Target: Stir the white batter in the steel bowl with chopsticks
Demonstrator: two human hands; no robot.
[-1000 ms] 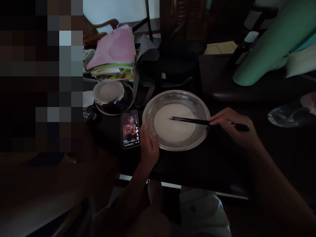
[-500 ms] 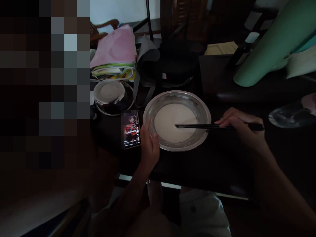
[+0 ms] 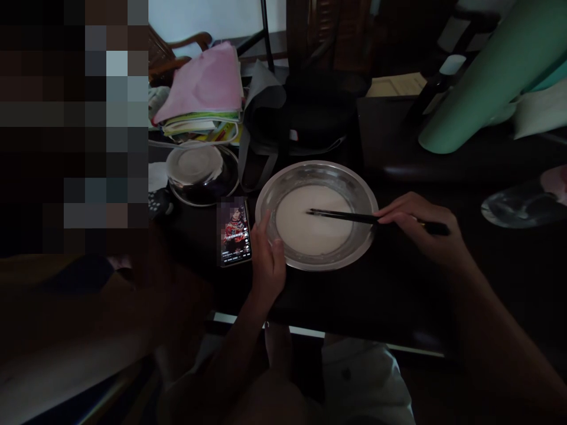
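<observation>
A wide steel bowl [image 3: 349, 183] sits on the dark table and holds a pale white batter [image 3: 301, 230]. My left hand [image 3: 267, 260] grips the bowl's near left rim. My right hand [image 3: 419, 227] holds dark chopsticks [image 3: 343, 216] level over the bowl, their tips resting in the middle of the batter.
A lit phone [image 3: 234, 231] lies just left of the bowl. Behind it stands a smaller steel bowl [image 3: 201, 173], then a pile of papers under a pink cloth [image 3: 204, 82] and a dark bag [image 3: 305, 118]. A green roll [image 3: 482, 82] and a lid-like disc [image 3: 518, 203] lie at right.
The chopstick tips swept right across the batter and came back left toward the middle. My right hand moved out and back with them. My left hand stayed on the rim.
</observation>
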